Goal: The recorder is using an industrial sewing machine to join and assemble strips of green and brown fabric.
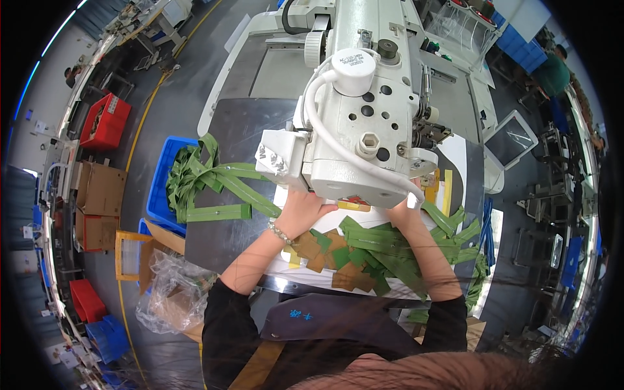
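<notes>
A white industrial sewing machine (364, 169) fills the upper middle of the view. My left hand (305, 211) lies under the left of its head, thumb stretched out beside a small yellow piece (354, 205); its other fingertips are hidden. My right hand (404, 211) reaches under the head's right side, its fingers mostly hidden. Green zipper strips (244, 195) run toward my left hand. More green strips (442, 244) lie under and around my right forearm. Brown and green fabric squares (318, 253) lie between my arms on the white work surface (292, 271).
A blue bin (156, 201) of green strips stands left, with a cardboard box (169, 237) and clear plastic (162, 292) below. Red crates (104, 120) and boxes (97, 188) stand farther left. A screen (510, 140) is at right. A person (556, 78) is at upper right.
</notes>
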Demonstrator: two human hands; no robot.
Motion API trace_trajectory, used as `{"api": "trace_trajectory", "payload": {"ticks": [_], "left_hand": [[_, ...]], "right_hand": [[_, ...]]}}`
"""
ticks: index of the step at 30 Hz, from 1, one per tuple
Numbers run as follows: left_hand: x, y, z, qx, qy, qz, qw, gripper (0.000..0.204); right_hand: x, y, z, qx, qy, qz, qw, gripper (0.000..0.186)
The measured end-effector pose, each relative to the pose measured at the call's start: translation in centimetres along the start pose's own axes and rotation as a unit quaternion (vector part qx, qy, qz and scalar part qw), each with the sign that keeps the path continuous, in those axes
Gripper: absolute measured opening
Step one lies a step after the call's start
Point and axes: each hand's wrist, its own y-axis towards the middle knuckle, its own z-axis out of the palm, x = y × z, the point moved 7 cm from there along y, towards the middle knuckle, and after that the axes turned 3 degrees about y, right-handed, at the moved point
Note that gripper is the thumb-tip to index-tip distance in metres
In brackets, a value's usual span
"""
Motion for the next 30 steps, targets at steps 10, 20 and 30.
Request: {"api": "trace_trajectory", "payload": {"ticks": [10,20,30], "left_hand": [[-1.1,-2.2,-1.0,-0.09,0.114,0.074,0.987,0.048],[-1.3,-1.8,-0.6,0.009,-0.095,0.022,0.995,0.021],[-0.8,-1.6,-0.7,0.095,-0.16,-0.005,0.983,0.02]], "right_hand": [[1.8,-1.2,-0.1,0.121,-0.054,0.052,0.99,0.039],[2.7,-3.1,1.2,0.159,0.012,0.064,0.985,0.039],[3.4,-3.1,0.2,0.29,0.483,0.323,0.76,0.038]]}}
